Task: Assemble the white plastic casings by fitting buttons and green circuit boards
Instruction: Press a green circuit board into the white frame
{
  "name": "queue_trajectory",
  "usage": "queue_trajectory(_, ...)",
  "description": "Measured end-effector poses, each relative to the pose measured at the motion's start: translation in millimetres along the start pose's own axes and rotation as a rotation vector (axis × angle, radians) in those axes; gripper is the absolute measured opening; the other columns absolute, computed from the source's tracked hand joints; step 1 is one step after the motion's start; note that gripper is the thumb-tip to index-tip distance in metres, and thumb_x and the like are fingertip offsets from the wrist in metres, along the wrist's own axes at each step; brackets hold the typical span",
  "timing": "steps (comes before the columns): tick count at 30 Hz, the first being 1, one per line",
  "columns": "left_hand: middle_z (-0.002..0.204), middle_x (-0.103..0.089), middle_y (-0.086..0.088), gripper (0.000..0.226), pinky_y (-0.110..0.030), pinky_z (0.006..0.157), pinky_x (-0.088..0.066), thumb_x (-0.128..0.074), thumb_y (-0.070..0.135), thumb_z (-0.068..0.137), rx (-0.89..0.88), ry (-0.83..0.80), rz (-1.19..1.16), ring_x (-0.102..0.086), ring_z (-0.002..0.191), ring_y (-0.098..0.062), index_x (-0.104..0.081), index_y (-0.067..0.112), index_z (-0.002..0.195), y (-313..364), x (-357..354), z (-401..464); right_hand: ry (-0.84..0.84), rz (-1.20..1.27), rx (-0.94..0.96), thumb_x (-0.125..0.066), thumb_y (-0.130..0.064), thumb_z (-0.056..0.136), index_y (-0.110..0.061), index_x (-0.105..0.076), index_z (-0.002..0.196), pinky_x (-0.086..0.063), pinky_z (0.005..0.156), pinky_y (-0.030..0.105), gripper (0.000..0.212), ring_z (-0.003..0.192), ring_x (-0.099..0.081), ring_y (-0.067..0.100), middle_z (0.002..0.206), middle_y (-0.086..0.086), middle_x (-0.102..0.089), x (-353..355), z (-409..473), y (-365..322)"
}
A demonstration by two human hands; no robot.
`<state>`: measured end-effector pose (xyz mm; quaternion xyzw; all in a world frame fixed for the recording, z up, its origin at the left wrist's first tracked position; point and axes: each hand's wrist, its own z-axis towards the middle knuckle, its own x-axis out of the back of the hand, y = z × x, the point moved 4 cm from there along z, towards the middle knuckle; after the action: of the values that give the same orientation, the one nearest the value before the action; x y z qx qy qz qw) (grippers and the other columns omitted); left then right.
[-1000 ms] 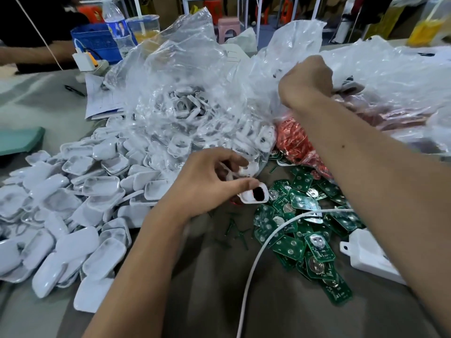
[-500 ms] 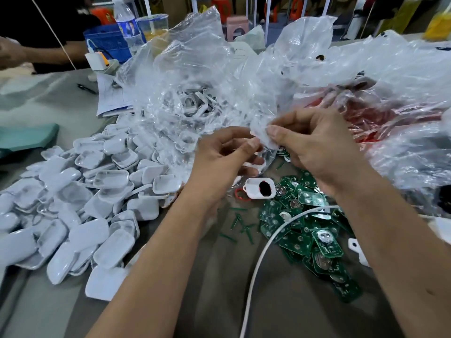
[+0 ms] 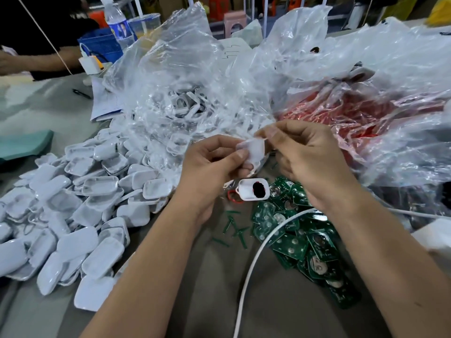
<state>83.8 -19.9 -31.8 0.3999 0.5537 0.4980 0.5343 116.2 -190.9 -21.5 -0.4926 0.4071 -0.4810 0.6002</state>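
My left hand (image 3: pixel 212 164) pinches a small white plastic casing (image 3: pixel 255 151) between thumb and fingers, held above the table. My right hand (image 3: pixel 310 154) meets it from the right, its fingertips closed at the casing's top edge; what they pinch is too small to tell. Below the hands lies another white casing (image 3: pixel 246 191) with a dark button in it. A heap of green circuit boards (image 3: pixel 295 237) spreads at the lower right. A large pile of white casing halves (image 3: pixel 80 203) covers the left of the table.
A clear bag of white casings (image 3: pixel 180 98) stands behind the hands, and a bag of red parts (image 3: pixel 353 118) is to the right. A white cable (image 3: pixel 253 262) crosses the boards. Loose green bits (image 3: pixel 234 228) lie in front. Another person's arm (image 3: pixel 34 62) rests far left.
My right hand came back from the bag at the far right to meet my left hand. A white casing now sits in my left fingers, with the right fingertips on it.
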Motion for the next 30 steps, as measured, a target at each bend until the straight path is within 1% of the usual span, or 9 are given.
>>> queue_trajectory(3,0.071,-0.07,-0.01,0.009,-0.017,0.06,-0.056,-0.073,0.002,0.08,0.092,-0.038,-0.23,-0.066,0.061,-0.013,-0.075,0.011,0.079,-0.5,-4.2,-1.5,-0.099,0.094,-0.041,-0.057,-0.018,0.106,-0.015,-0.078,0.11,-0.032,0.036,0.016,0.021,0.038,-0.03,0.005,0.063,0.01,-0.059,-0.5,0.0,-1.7)
queue_trajectory(6,0.073,-0.069,-0.009,0.008,-0.015,0.058,-0.054,-0.072,0.004,0.077,0.119,-0.106,-0.321,-0.066,0.062,-0.012,-0.072,0.01,0.082,-1.3,-8.7,-2.9,-0.238,0.071,-0.033,-0.057,-0.013,0.106,-0.015,-0.074,0.118,-0.061,0.055,0.024,0.021,0.046,-0.057,-0.001,0.066,-0.012,-0.071,-10.8,-5.9,-7.7)
queue_trajectory(10,0.074,-0.069,-0.009,0.018,-0.014,0.056,-0.053,-0.072,0.004,0.078,0.13,-0.145,-0.334,-0.066,0.061,-0.012,-0.063,0.006,0.094,-1.8,-10.4,-4.4,-0.299,0.069,-0.008,-0.057,-0.007,0.104,-0.004,-0.071,0.115,-0.064,0.074,0.026,0.018,0.047,-0.06,-0.004,0.057,-0.019,-0.065,-12.6,-9.4,-11.0)
queue_trajectory(14,0.071,-0.069,-0.009,0.01,-0.014,0.054,-0.053,-0.072,0.004,0.077,0.134,-0.184,-0.335,-0.065,0.06,-0.012,-0.07,0.009,0.086,-0.2,-11.3,-5.8,-0.335,0.17,-0.056,-0.062,-0.014,0.1,-0.01,-0.075,0.113,-0.063,0.063,0.027,0.019,0.054,-0.06,0.005,0.086,0.007,-0.078,-13.9,-9.1,-12.9)
queue_trajectory(16,0.072,-0.069,-0.009,0.013,-0.013,0.054,-0.053,-0.071,0.003,0.079,0.16,-0.211,-0.371,-0.065,0.06,-0.012,-0.068,0.008,0.09,0.0,-10.3,-5.9,-0.388,0.144,-0.044,-0.063,-0.023,0.099,-0.019,-0.078,0.115,-0.033,0.051,0.029,0.022,0.047,-0.037,0.018,0.103,0.038,-0.068,-17.3,-10.2,-13.3)
queue_trajectory(19,0.072,-0.069,-0.009,0.014,-0.013,0.054,-0.052,-0.072,0.005,0.08,0.173,-0.222,-0.361,-0.064,0.06,-0.012,-0.063,0.006,0.091,1.1,-9.4,-6.9,-0.384,0.183,-0.066,-0.071,-0.031,0.093,-0.014,-0.078,0.109,-0.042,0.071,0.037,0.024,0.051,-0.031,0.016,0.078,0.023,-0.057,-14.4,-6.9,-8.4)
queue_trajectory(22,0.073,-0.07,-0.012,0.011,-0.018,0.055,-0.05,-0.072,0.006,0.086,0.095,-0.152,-0.157,-0.059,0.061,-0.017,-0.062,0.006,0.091,4.2,-4.1,-4.2,-0.306,0.184,-0.073,-0.075,-0.031,0.091,-0.014,-0.076,0.099,-0.034,0.044,0.024,0.019,0.048,-0.024,0.013,0.071,0.012,-0.043,-6.0,-2.5,-4.0)
queue_trajectory(25,0.078,-0.072,-0.004,0.014,-0.027,0.06,-0.053,-0.083,0.016,0.085,-0.136,-0.042,0.504,-0.064,0.064,-0.016,-0.069,0.013,0.086,15.2,15.7,0.6,-0.138,0.144,-0.14,-0.069,-0.017,0.097,-0.012,-0.074,0.095,-0.03,0.037,0.018,0.007,0.046,-0.033,0.007,0.075,0.007,-0.058,2.8,0.9,2.9)
queue_trajectory(30,0.098,-0.068,0.016,0.054,-0.022,0.074,-0.045,-0.094,0.053,0.061,-0.112,-0.277,1.09,-0.059,0.089,0.003,-0.075,0.04,0.11,9.3,28.3,-2.0,0.077,-0.054,-0.274,-0.069,-0.003,0.096,-0.006,-0.078,0.098,-0.034,0.035,0.011,0.01,0.037,-0.052,0.0,0.058,-0.009,-0.068,11.0,0.5,12.5)
